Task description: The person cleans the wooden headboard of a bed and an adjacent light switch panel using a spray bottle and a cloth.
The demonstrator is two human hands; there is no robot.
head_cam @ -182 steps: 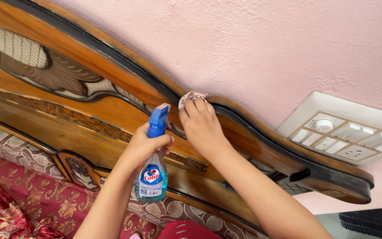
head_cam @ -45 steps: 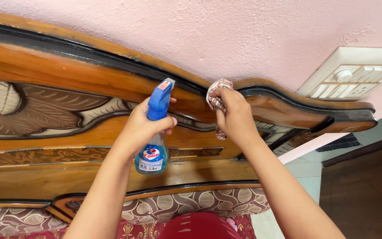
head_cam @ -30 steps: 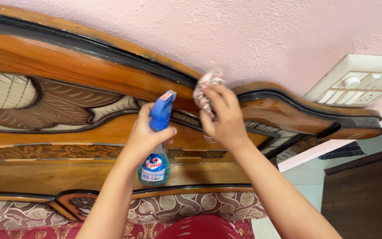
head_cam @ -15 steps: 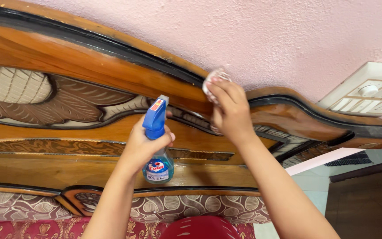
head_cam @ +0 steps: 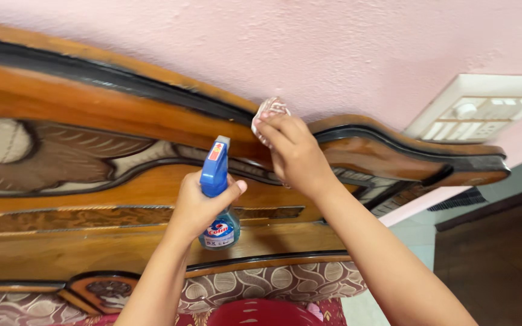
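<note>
Compared with half a second earlier, the right hand [head_cam: 294, 154] had slid a little along the top edge of the wooden headboard [head_cam: 92, 108], toward the spray bottle's side, and the patterned cloth [head_cam: 268, 111] showed more clearly above its fingertips. The left hand [head_cam: 203, 205] with the blue spray bottle [head_cam: 217, 196] had hardly shifted, sitting slightly lower against the headboard's carved face.

The right hand was closed on the cloth, fingers bunched and pressing it onto the dark rim of the headboard where it dips, with the forearm reaching up from the lower right. The left hand was wrapped tight round the neck of the spray bottle, thumb over the front, the bottle upright with its nozzle pointing at the headboard, just below and left of the cloth. The two hands stood apart, close together. A white switch panel [head_cam: 478, 108] sat on the pink wall [head_cam: 345, 42] above the headboard's right end.
</note>
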